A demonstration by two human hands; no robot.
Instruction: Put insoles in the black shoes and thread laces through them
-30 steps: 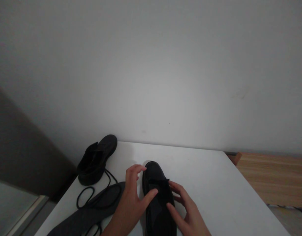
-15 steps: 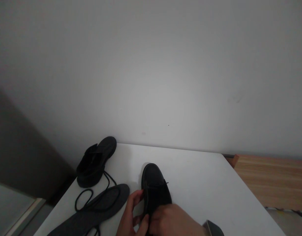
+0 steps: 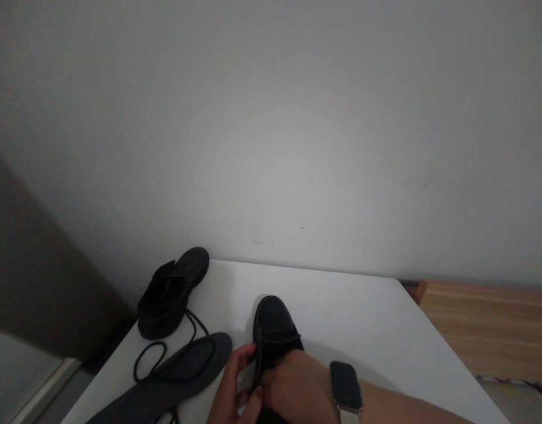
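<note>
Against the pale wall (image 3: 297, 147): white table (image 3: 354, 312)
Table's right: wood-grain surface (image 3: 487, 330)
Left hand (image 3: 238, 386): pinching the nearer black shoe (image 3: 274, 315) along its side
Right hand (image 3: 301, 383): inside it, grip hidden

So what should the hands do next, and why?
Maybe slide the right hand a little deeper into the near black shoe: it reaches into the opening, and the left hand touches the shoe's left side, which could help steady it.
</note>
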